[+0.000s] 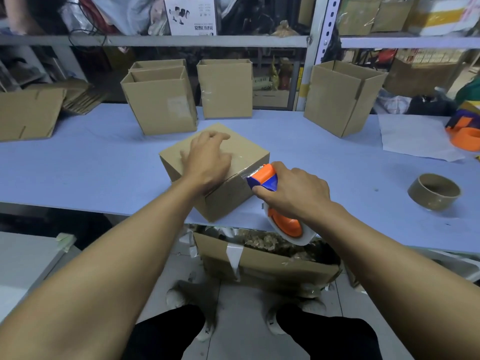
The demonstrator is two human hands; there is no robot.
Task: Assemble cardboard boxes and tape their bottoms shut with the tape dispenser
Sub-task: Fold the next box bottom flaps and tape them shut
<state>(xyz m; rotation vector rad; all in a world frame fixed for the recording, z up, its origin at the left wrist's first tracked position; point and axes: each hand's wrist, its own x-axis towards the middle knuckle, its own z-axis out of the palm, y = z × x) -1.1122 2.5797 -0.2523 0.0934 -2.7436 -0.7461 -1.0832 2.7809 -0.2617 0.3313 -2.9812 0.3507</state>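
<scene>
A small cardboard box point(228, 197) lies bottom-up near the front edge of the blue table point(91, 167). Clear tape runs along its closed flaps. My left hand point(207, 162) presses flat on top of the box, fingers spread. My right hand point(291, 196) grips an orange and blue tape dispenser point(262, 178). Its toothed blade end touches the box's near right edge, where the tape bends over the side. The clear tape roll point(293, 229) hangs below my wrist.
Several upright open boxes point(161, 105) point(226, 92) point(340, 100) stand along the table's back. A flattened box point(26, 113) lies far left. A spent tape core point(433, 192) and a second orange dispenser point(465, 133) sit to the right. A scrap-filled carton point(265, 261) stands under the table.
</scene>
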